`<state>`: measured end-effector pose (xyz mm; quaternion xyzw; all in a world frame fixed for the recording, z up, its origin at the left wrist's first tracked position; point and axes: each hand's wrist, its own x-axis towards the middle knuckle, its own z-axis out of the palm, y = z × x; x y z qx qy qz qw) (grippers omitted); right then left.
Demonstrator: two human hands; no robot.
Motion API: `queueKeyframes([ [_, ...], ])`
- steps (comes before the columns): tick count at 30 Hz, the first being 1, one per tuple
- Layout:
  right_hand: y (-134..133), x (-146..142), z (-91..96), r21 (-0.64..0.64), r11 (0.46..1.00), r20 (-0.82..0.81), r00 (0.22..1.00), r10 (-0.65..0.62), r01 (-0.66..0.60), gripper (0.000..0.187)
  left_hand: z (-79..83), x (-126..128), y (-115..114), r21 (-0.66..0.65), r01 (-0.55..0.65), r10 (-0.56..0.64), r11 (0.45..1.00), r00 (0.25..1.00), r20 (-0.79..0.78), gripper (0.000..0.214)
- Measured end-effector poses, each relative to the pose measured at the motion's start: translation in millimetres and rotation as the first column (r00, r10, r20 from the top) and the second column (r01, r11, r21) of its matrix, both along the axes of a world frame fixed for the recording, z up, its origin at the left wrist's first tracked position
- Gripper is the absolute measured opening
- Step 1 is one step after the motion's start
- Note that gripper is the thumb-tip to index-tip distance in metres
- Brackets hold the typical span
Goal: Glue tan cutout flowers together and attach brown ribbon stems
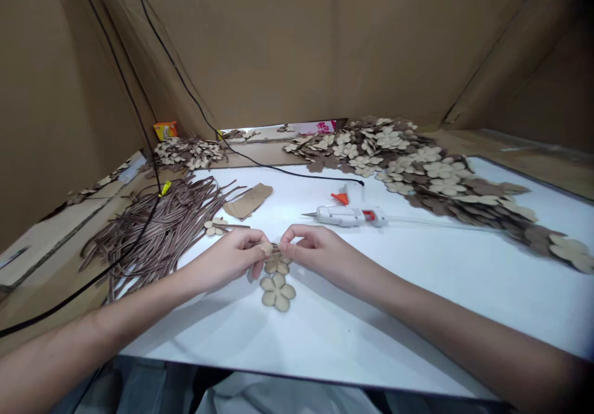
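Observation:
In the middle of the white board, my left hand (244, 250) pinches a small beige fabric flower (266, 248). My right hand (309, 244) is closed at a thin brown strip (275, 248) right beside it, and the fingertips of both hands nearly meet. Just below the fingers lie more beige flowers, one partly covered, and a whole five-petal flower (277, 293) nearest me. Left of my left hand sits another small flower (215, 226) with a brown strip by it. Beyond my right hand, a white glue gun (341, 216) lies on its side, nozzle pointing left.
A tangled pile of brown strips (153, 228) covers the left, near a torn cardboard piece (249, 201). Heaps of beige and brown flowers (417, 160) fill the back right, with a smaller heap (190, 152) at back left. A black cable (180, 77) hangs across. Cardboard walls (278, 49) enclose the board.

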<state>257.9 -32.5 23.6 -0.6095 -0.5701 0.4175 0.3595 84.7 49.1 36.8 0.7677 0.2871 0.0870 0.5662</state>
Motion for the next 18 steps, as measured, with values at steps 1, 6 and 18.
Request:
queueKeyframes([
  [1,0.6,0.3,-0.8,-0.016,1.0,-0.015,1.0,0.0,0.0,0.025,-1.2,0.0,-0.3,0.031,0.0,0.0,1.0,1.0,-0.001,0.021],
  [6,1.4,1.1,-2.7,-0.061,0.998,0.022,1.0,0.003,-0.001,0.022,-5.5,1.5,-3.2,0.235,-0.029,0.042,0.972,0.998,-0.051,0.02],
  [18,2.1,2.6,-1.4,-0.06,0.998,0.071,0.997,0.037,-0.033,0.023,-7.5,-2.4,-3.6,0.302,-0.002,0.038,0.953,0.993,-0.113,0.02],
])
